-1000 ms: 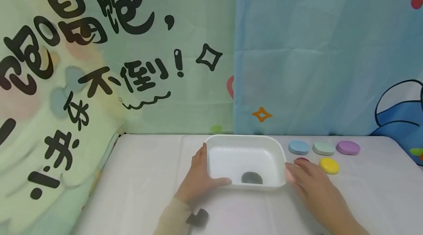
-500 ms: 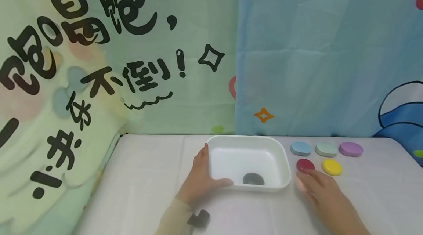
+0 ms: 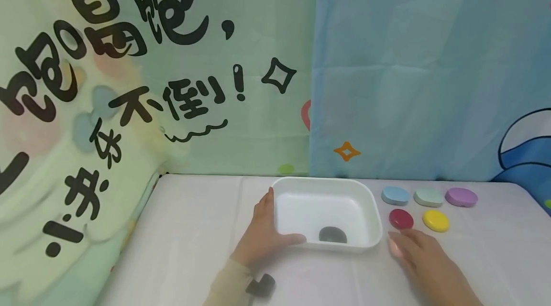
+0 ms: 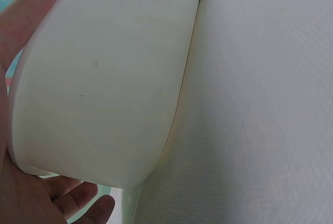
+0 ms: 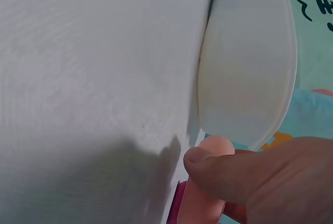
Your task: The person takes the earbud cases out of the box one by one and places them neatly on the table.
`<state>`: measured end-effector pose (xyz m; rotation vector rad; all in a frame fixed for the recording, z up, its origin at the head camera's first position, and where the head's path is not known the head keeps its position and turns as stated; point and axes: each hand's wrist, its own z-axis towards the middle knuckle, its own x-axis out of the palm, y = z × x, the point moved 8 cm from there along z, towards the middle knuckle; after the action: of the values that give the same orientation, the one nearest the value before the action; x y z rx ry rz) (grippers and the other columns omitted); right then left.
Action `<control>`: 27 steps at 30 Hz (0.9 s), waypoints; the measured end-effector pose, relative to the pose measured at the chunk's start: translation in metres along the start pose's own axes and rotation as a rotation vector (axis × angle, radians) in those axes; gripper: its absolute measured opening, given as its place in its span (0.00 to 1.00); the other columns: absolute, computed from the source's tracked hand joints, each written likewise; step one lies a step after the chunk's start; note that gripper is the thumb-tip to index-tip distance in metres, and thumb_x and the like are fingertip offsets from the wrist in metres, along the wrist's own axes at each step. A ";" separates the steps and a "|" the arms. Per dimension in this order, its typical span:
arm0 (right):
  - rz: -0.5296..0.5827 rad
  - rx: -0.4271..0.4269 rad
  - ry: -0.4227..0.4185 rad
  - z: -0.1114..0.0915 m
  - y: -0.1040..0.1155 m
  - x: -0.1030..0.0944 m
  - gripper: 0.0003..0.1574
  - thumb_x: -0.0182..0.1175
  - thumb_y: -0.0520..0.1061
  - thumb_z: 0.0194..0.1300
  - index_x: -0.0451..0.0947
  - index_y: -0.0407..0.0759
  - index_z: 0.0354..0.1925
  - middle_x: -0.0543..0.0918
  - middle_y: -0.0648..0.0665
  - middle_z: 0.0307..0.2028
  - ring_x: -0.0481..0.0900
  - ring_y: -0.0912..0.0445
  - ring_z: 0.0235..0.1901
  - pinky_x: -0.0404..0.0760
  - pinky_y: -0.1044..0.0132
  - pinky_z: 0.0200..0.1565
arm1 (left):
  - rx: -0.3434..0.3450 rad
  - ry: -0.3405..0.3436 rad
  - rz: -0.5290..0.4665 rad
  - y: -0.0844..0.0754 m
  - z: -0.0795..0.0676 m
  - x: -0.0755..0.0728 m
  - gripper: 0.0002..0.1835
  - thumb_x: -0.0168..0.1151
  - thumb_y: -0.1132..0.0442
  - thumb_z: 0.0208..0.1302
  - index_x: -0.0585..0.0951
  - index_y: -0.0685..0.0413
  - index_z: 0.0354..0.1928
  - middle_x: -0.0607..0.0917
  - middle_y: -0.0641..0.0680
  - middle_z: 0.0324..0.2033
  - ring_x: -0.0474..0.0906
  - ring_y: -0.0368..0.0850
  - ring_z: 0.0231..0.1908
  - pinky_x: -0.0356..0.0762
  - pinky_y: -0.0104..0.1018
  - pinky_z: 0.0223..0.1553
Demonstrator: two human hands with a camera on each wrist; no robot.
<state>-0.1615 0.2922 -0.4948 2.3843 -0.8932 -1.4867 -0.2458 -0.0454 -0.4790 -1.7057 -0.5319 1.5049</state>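
My left hand [image 3: 264,232] grips the left end of a white plastic tray [image 3: 373,210], thumb along its near rim and fingers round the outer side. The same hand [image 4: 26,78] wraps the tray's end wall [image 4: 104,88] in the left wrist view. Inside the tray's near side shows a dark grey rounded piece [image 3: 333,234]. Right of the tray, my right hand [image 3: 430,263] pinches a peach-pink rounded piece [image 5: 203,203], mostly covered by the fingers in the head view. A crimson disc [image 3: 401,219] lies just beyond its fingertips.
On the white tablecloth [image 3: 181,229], right of the tray, lie a yellow disc [image 3: 435,221] and a back row of oval pieces: blue [image 3: 395,195], pale green [image 3: 428,197] and purple [image 3: 461,197]. Printed cloth [image 3: 409,71] hangs behind. A dark grey object [image 3: 261,286] sits by the left wrist.
My right hand has drawn back from the tray's right end toward me, with the pink piece, uncovering the crimson disc. The left hand stays on the tray. The head view has shifted slightly.
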 end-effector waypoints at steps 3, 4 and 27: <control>0.007 0.013 0.004 0.002 -0.001 -0.001 0.63 0.38 0.84 0.64 0.55 0.40 0.77 0.59 0.26 0.70 0.67 0.33 0.58 0.75 0.31 0.48 | -0.001 -0.003 0.001 0.000 0.002 0.000 0.74 0.75 0.29 0.41 0.42 0.54 0.81 0.52 0.54 0.78 0.51 0.51 0.74 0.67 0.52 0.65; 0.002 0.011 0.005 0.003 -0.002 -0.001 0.63 0.38 0.84 0.64 0.55 0.40 0.76 0.59 0.26 0.70 0.67 0.33 0.58 0.76 0.32 0.48 | -0.001 -0.003 0.003 0.000 0.002 0.000 0.74 0.75 0.29 0.41 0.42 0.54 0.81 0.52 0.54 0.78 0.51 0.51 0.74 0.68 0.52 0.65; -0.261 -0.215 -0.078 0.002 -0.002 0.007 0.49 0.45 0.76 0.69 0.65 0.47 0.74 0.67 0.32 0.69 0.70 0.38 0.59 0.76 0.35 0.53 | 0.016 -0.016 -0.016 0.000 0.000 0.000 0.74 0.76 0.29 0.42 0.40 0.52 0.81 0.52 0.54 0.78 0.50 0.52 0.75 0.65 0.52 0.67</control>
<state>-0.1598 0.2901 -0.5021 2.3660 -0.4202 -1.6814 -0.2457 -0.0450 -0.4789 -1.6742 -0.5395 1.5090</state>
